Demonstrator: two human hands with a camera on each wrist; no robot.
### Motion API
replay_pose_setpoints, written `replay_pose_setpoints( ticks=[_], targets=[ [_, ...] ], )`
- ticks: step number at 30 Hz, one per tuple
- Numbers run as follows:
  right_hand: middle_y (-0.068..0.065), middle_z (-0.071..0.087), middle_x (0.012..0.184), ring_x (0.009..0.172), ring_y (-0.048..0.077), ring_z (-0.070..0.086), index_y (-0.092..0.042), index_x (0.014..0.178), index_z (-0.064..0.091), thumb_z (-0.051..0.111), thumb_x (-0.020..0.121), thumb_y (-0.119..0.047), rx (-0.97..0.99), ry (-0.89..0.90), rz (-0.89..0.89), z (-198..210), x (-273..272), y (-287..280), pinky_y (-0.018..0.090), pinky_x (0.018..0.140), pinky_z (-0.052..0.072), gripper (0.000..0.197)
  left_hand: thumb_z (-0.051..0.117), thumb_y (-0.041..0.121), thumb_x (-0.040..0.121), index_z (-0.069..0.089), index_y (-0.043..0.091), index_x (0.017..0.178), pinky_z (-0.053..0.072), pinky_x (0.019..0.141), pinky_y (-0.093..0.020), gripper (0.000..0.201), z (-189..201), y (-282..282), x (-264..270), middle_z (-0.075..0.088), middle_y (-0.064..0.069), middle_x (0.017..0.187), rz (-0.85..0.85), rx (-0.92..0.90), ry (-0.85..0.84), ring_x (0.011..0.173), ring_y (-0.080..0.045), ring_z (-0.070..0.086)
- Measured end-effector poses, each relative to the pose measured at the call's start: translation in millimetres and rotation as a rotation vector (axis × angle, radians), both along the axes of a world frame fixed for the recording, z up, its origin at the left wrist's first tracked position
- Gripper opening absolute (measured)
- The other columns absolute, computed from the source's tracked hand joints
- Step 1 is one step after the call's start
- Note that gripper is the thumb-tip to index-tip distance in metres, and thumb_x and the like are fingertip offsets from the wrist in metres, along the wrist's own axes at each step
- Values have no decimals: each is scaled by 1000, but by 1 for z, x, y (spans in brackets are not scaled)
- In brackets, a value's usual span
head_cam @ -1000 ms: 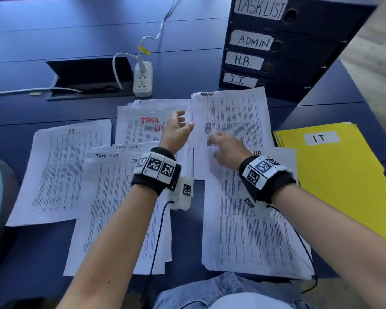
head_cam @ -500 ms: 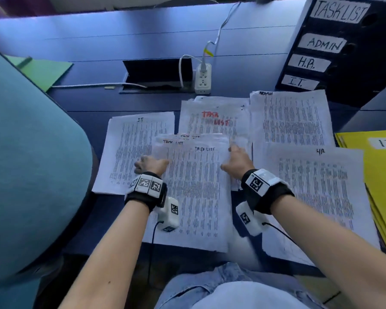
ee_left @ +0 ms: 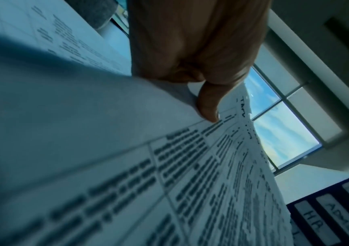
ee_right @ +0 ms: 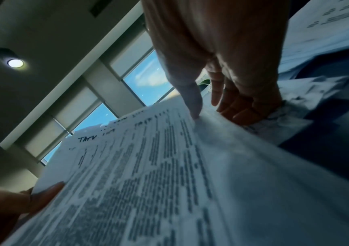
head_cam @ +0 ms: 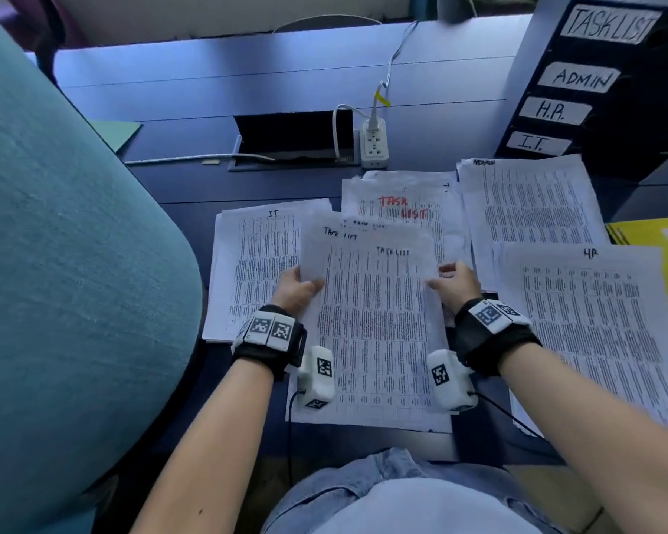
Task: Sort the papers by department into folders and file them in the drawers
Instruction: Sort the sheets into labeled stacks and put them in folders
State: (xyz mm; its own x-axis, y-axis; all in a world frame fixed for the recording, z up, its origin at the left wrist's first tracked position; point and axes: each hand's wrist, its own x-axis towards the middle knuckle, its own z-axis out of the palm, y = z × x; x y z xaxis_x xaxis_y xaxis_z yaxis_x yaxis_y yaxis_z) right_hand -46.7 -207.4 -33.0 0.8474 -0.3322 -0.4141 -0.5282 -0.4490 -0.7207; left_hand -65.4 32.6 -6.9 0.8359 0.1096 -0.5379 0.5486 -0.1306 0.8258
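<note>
Centre frame, my left hand and right hand pinch the white printed "Task List" paper stack (edges uneven); I should square it before foldering.

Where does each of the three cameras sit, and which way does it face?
Head: on the head, facing down at the desk; both forearms, left hand, right hand gripping the Task List papers.
Left wrist: under the left wrist, facing along the thumb towards the window.
Right wrist: under the right wrist, facing along its fingers.
Shared: the Task List papers.
</note>
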Motion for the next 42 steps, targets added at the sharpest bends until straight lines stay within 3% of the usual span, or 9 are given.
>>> replay_pose_setpoints(
  ticks=[4, 7, 14, 20, 24, 28, 32, 36, 42],
  targets=[
    [11, 55, 99, 97, 29, 58, -13, 136, 39, 62, 86, -10, 131, -132, 54, 6, -10, 6, 37, 86, 48, 55, 58, 9, 87, 48, -1, 121, 42, 94, -36, 36, 4, 8, -1, 57, -7, 102, 113, 1, -113, 102, -23, 52],
    [15, 59, 110, 101, 28, 60, -14, 141, 32, 60, 87, -4, 125, -148, 182, 8, -19, 13, 29, 82, 45, 62, 58, 11, 88, 47, 1, 124, 38, 99, -37, 40, -3, 10, 1, 56, -11, 113, 152, 18, -95, 108, -24, 50],
    [14, 43, 139, 122, 32, 48, -23, 142, 29, 64, 83, -2, 70, -172, 264, 17, 4, 17, 40, 102, 41, 72, 59, 14, 87, 48, 0, 122, 39, 102, -46, 39, -16, 8, -3, 57, -13, 104, 122, 0, 6, 106, -30, 52],
    [15, 54, 126, 108, 30, 56, -25, 141, 29, 72, 76, -4, 74, -164, 312, 33, 26, 12, 46, 99, 44, 80, 57, 13, 88, 47, -2, 123, 42, 93, -43, 39, -22, 6, 2, 58, -11, 98, 138, -27, 19, 87, -24, 54],
    [7, 55, 90, 81, 23, 57, -15, 126, 42, 73, 76, -6, 28, -185, 320, 34, 33, 9, 34, 78, 51, 59, 57, 12, 89, 49, 3, 118, 45, 78, -36, 31, -26, 7, 2, 55, -4, 83, 143, -68, 20, 72, -17, 51],
    [17, 54, 106, 97, 30, 57, -3, 100, 58, 63, 85, -11, -155, -374, 260, 21, 30, 14, 26, 76, 42, 18, 57, 14, 88, 46, -2, 122, 41, 85, -39, 40, -30, 5, 3, 53, -3, 82, 155, -67, 29, 76, -18, 50],
    [18, 55, 111, 97, 25, 51, 3, 94, 64, 65, 86, -17, -277, -513, 149, 13, 25, 17, 29, 83, 41, 21, 58, 14, 88, 47, -5, 120, 40, 98, -43, 38, -31, 5, 6, 52, -3, 81, 171, -63, 51, 95, -24, 49],
    [1, 56, 67, 59, 10, 46, -3, 80, 58, 54, 92, -7, -25, -562, 155, 18, 20, 23, 11, 55, 38, 13, 60, 10, 86, 41, -3, 126, 42, 100, -47, 46, -31, 3, 5, 57, -17, 108, 184, -11, 10, 108, -31, 55],
    [-1, 54, 74, 69, 10, 50, -19, 74, 52, 41, 97, -3, 437, -393, 72, 14, 26, 24, 22, 67, 44, 30, 71, 13, 75, 10, 28, 140, 42, 96, -49, 91, -31, 5, 5, 28, -24, 142, 22, 199, -262, 121, -36, 42]
  ],
)
